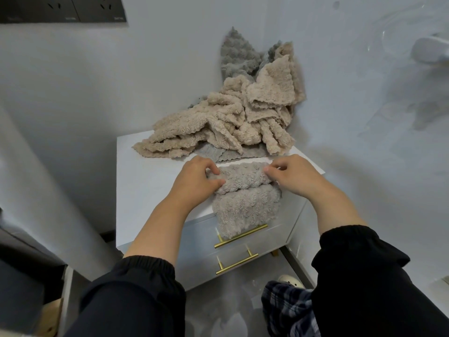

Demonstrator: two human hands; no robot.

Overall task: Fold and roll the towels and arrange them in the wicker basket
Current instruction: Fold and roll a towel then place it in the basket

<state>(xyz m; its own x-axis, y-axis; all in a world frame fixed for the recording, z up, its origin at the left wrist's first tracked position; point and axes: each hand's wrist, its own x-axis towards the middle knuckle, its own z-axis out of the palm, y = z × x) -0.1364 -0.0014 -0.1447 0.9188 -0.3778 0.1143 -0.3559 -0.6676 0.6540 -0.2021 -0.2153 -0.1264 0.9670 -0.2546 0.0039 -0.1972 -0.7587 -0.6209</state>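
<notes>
Towel (245, 205), grey-beige, lies on my white cabinet (136, 176), its tail over the drawer front; my left hand (194, 178) and right hand (291, 177) pinch its apparently half-rolled far end.

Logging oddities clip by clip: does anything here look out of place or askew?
The towel gripped by the left hand and right hand hangs off the cabinet, draping onto the top drawer handle. Behind it, loose towels lie in a messy heap leaning on the wall. No wicker basket shows.
</notes>
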